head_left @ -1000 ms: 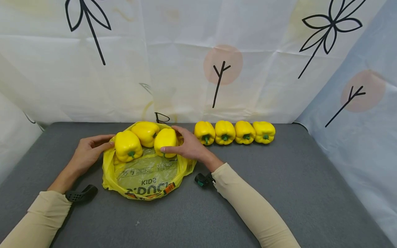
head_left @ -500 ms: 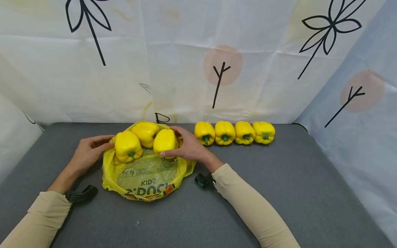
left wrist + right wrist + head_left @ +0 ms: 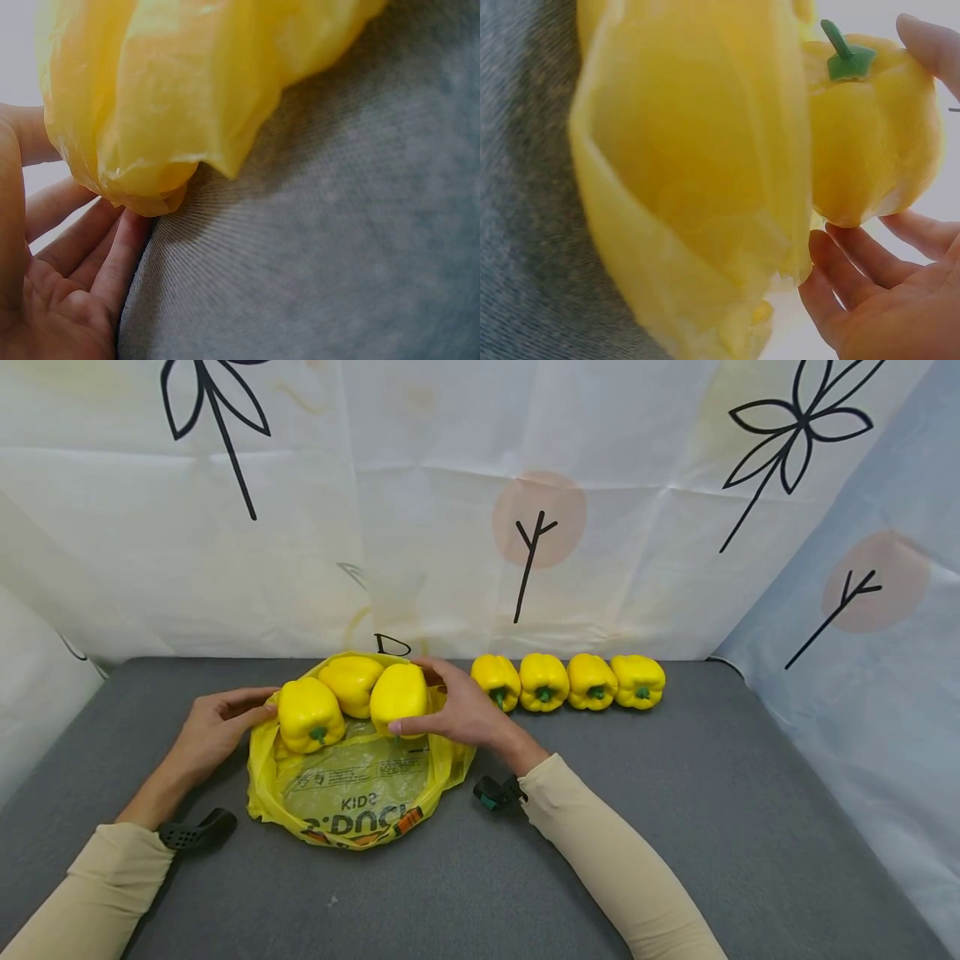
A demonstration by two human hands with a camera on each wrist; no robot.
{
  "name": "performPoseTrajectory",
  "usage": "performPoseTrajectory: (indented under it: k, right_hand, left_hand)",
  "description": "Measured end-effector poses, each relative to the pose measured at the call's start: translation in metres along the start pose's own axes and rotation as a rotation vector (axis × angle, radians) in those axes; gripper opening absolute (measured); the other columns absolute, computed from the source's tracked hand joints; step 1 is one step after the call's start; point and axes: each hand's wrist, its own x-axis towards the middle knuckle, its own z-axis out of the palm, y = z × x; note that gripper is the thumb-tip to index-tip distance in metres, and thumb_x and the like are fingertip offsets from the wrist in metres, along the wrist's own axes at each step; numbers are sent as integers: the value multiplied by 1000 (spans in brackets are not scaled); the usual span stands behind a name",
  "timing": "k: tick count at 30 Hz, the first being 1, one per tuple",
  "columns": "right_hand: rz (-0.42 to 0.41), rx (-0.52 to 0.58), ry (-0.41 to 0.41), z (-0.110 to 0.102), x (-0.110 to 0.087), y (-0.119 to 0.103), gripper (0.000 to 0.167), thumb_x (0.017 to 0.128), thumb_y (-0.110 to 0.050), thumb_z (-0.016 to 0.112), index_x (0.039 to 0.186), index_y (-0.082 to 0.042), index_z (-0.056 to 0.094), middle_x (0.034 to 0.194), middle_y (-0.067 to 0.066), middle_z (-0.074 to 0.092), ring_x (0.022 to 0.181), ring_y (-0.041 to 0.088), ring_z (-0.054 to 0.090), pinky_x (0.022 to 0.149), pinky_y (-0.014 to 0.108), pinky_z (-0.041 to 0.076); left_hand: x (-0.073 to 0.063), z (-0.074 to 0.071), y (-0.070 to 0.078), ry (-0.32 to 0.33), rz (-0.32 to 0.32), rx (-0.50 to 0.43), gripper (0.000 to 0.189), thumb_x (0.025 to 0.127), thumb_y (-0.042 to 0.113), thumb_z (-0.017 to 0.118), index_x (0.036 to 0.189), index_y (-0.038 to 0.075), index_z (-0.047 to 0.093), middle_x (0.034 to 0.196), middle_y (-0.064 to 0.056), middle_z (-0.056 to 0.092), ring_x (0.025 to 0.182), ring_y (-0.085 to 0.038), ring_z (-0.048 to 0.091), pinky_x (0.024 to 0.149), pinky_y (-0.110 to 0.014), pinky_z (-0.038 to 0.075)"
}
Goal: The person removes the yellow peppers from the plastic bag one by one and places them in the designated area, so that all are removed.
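Observation:
On the table lies a yellow plastic bag [image 3: 341,777], its mouth spread open and printed lettering showing inside. One yellow bell pepper [image 3: 308,717] sits at its left side, and another yellow bell pepper [image 3: 351,685] at its back. The right hand [image 3: 468,706] grips a third yellow bell pepper [image 3: 399,697] between thumb and fingers, over the bag's right side. That pepper [image 3: 874,142] shows its green stem in the right wrist view. At the bag's left rim, the left hand [image 3: 213,731] holds the plastic between thumb and fingers; in the left wrist view the bag partly hides the fingertips.
Several yellow bell peppers [image 3: 544,682] stand in a row along the back of the grey table [image 3: 600,843], right of the bag. A white printed cloth [image 3: 442,527] hangs behind the table, and a similar bluish cloth [image 3: 892,693] hangs at the right.
The right hand has raised its pepper slightly from where it sat in the bag, shifting a little up in view. The left hand and the bag have stayed almost still.

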Motion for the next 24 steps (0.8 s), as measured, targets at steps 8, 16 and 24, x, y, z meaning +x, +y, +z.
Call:
performPoseTrajectory:
  k: [8,16,24]
  right_hand:
    - [-43,38,7,-4,-4,-10,91,82,-33,86,157,-14,37,148,2,46,133,21,47,110,41,42]
    - [-74,87,-18,-12,-12,-20,89,83,-30,85,157,-21,36,150,1,43,131,23,49,107,41,45]
    - [-104,117,-14,-24,-21,-26,85,83,-25,85,155,-20,39,145,-1,47,127,20,53,106,38,45]
  left_hand:
    - [0,0,0,-1,-3,-12,53,104,32,61,140,-6,57,111,31,58,104,10,54,82,-7,46]
    - [-1,-1,0,4,-9,-1,52,104,33,61,140,-5,58,111,30,58,104,11,53,82,-7,45]
    - [0,0,1,-6,-13,-3,53,104,34,61,141,-4,57,113,29,58,105,10,53,82,-7,45]
